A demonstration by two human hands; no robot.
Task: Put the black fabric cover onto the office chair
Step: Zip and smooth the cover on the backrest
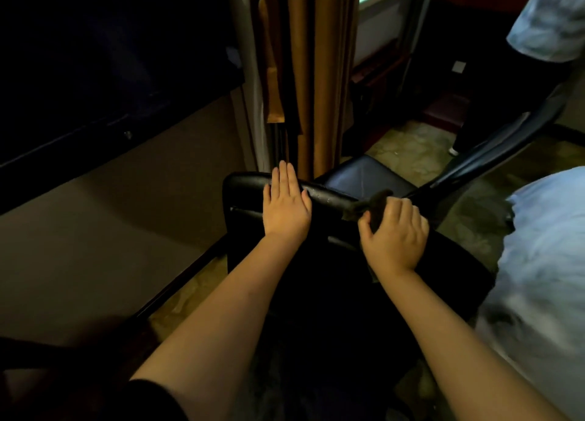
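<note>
Forearms stretch forward from the bottom of the view, both over the dark rear of the office chair (332,199). Pale bedding on the bed (544,246) crowds the chair's right side (whether they touch is too dim to tell). A beige wall (110,230) runs near its left, leaving a narrow strip of floor (186,297) between.

The left hand (286,205) lies flat, fingers straight and together, palm down on the backrest's top edge. The right hand (394,234) sits at that edge's right end. Its fingers are curled, clutching a bunch of the black fabric cover (372,205), which pokes out just past the knuckles.

Beyond are the chair's seat (361,173), brown curtains (304,72) and a second person (554,18) standing far right.
</note>
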